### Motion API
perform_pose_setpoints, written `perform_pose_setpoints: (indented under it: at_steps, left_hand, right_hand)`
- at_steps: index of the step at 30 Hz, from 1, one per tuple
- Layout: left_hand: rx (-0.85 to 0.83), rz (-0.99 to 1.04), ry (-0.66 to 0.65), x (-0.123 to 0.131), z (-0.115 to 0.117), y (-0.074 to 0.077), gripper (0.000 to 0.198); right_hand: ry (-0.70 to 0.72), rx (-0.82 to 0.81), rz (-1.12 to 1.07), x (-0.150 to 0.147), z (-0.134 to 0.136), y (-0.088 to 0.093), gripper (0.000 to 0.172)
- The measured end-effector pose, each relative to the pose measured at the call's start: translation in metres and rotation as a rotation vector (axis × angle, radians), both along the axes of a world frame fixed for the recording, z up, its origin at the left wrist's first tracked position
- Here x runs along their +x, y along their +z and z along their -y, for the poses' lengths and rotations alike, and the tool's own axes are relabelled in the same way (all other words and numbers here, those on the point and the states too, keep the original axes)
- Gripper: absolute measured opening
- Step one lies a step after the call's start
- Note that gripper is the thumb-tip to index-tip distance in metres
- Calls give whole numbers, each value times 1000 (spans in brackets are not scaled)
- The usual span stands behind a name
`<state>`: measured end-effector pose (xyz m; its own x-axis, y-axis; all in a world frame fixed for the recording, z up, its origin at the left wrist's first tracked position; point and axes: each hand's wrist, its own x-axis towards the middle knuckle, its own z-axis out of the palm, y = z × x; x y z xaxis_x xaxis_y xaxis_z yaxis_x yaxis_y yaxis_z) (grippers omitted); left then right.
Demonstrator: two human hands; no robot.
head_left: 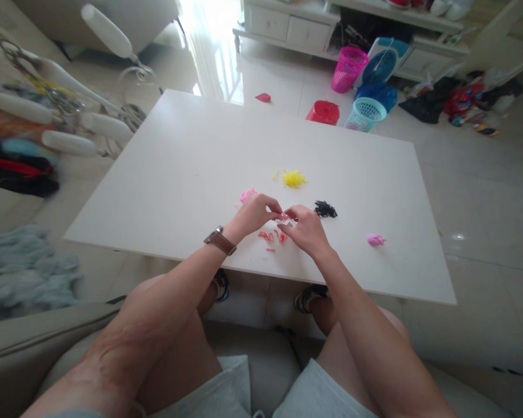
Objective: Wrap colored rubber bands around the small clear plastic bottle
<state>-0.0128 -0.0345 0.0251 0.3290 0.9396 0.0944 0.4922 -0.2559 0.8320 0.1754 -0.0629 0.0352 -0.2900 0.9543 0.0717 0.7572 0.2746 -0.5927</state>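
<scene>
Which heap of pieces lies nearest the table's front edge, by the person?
The red pieces, scattered between that edge and where the left hand and right hand come together; the yellow heap, black heap and pink heap lie farther back.

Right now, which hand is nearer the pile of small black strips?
Right. The right hand is just left of the pile of small black strips; the left hand is farther left, beyond the right hand.

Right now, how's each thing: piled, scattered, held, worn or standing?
Small red-and-clear item: held between left hand and right hand
Red pieces: scattered
Yellow pieces: mostly piled
Black pieces: piled
Pink pieces: partly hidden
Pink lump: lying alone
Watch: worn
Pink basket: upright
Light-blue basket: upright
</scene>
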Motion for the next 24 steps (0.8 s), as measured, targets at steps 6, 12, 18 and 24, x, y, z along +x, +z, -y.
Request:
perform_pose_setpoints:
  at_steps: [6, 12, 18, 24]
  left_hand:
    - [-71, 67, -38, 2, 1, 0, 15]
    - [-110, 219, 59, 4, 2, 1, 20]
    - [-86, 157, 40, 5, 5, 3, 17]
    - [34, 117, 26, 6, 7, 6, 18]
  right_hand:
    - [-26, 21, -2, 3, -2, -2, 11]
    - [-7, 12, 0, -1, 0, 0, 11]
    - [-5, 2, 13, -1, 0, 1, 11]
    - [-15, -1, -21, -2, 0, -1, 11]
